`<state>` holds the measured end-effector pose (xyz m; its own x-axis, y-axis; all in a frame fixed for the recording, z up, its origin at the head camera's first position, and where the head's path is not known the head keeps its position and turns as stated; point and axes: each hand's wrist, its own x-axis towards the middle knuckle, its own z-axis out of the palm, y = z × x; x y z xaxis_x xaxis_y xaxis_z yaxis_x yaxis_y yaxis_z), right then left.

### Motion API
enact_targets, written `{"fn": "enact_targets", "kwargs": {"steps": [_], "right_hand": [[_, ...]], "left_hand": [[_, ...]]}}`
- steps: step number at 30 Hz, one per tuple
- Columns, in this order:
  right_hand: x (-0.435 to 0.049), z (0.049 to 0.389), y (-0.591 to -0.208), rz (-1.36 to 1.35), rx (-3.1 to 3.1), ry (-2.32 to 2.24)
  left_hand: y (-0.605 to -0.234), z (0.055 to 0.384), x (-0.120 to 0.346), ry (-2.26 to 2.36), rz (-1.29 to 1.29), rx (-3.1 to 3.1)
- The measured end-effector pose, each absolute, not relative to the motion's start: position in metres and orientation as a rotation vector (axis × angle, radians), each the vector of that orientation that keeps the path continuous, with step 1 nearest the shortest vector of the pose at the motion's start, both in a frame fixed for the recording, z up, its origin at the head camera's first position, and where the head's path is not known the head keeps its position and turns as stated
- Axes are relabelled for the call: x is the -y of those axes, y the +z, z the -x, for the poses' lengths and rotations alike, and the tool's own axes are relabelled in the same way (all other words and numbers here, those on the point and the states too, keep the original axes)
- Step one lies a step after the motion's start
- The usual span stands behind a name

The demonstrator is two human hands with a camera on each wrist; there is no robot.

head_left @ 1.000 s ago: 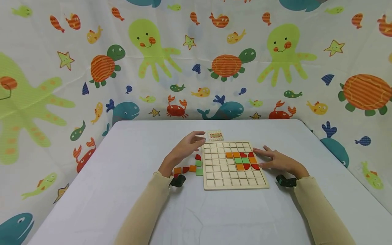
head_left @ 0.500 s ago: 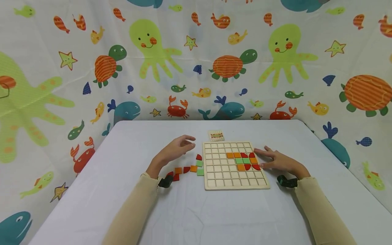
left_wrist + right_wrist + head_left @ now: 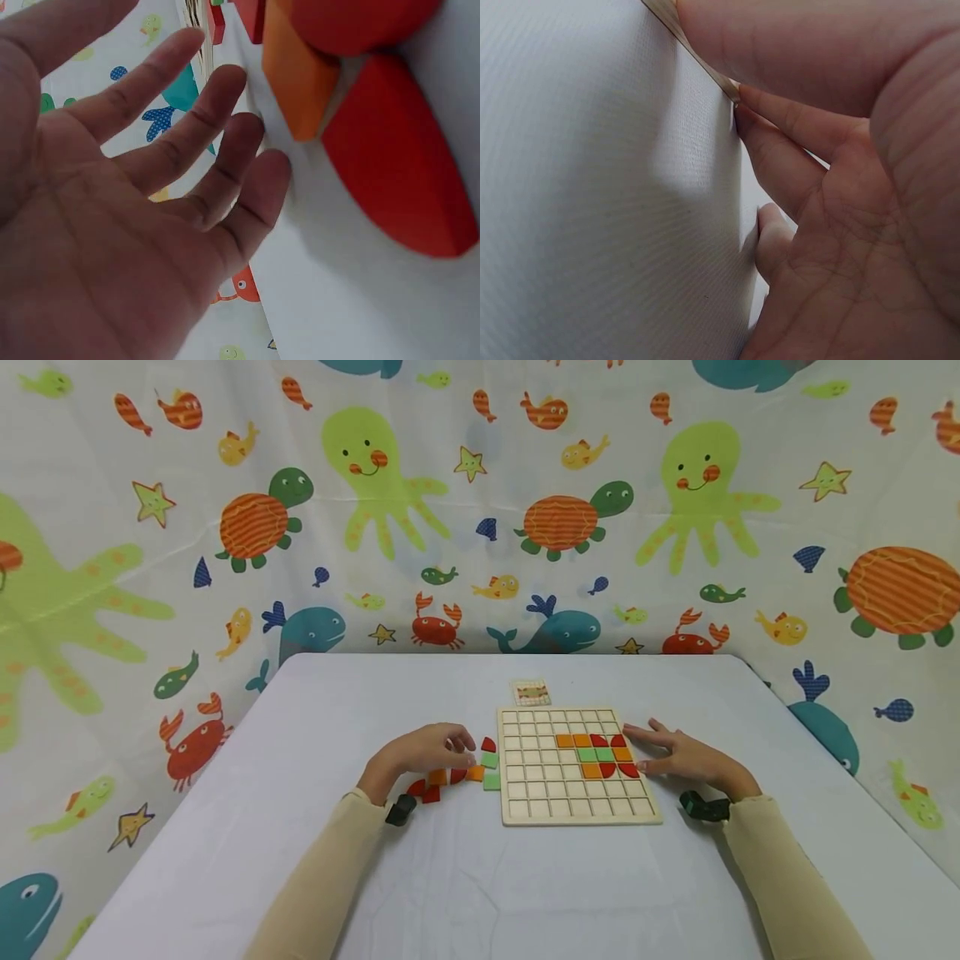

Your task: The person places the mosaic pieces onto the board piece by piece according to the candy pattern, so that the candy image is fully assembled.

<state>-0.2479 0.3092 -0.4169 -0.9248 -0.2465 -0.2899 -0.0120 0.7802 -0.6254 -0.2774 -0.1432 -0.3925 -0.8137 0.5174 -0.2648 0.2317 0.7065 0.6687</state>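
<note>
left hand [image 3: 427, 749] among the loose tiles [image 3: 476, 773], right hand [image 3: 686, 756] at the grid board [image 3: 521, 811]

just left of the frame's centre, the left hand is loosely spread, fingers softly bent, with nothing in its hold; orange, red and green tiles lie close by on the bench [image 3: 622, 885]. at centre right, the right hand's spread fingers touch the right edge of the wooden board, whose right half carries coloured tiles. for a clean pick-up, it seems best to pinch one tile by opposite sides, spare its neighbours a nudge, and press only lightly on the board so its set tiles don't shift.
</note>
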Motion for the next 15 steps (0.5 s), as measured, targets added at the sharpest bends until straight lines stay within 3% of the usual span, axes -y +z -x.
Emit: {"fn": "enact_targets", "kwargs": {"steps": [15], "right_hand": [[-0.311, 0.248, -0.415, 0.206, -2.609, -0.894]], "left_hand": [[-0.396, 0.276, 0.13, 0.638, -0.632, -2.566]]}}
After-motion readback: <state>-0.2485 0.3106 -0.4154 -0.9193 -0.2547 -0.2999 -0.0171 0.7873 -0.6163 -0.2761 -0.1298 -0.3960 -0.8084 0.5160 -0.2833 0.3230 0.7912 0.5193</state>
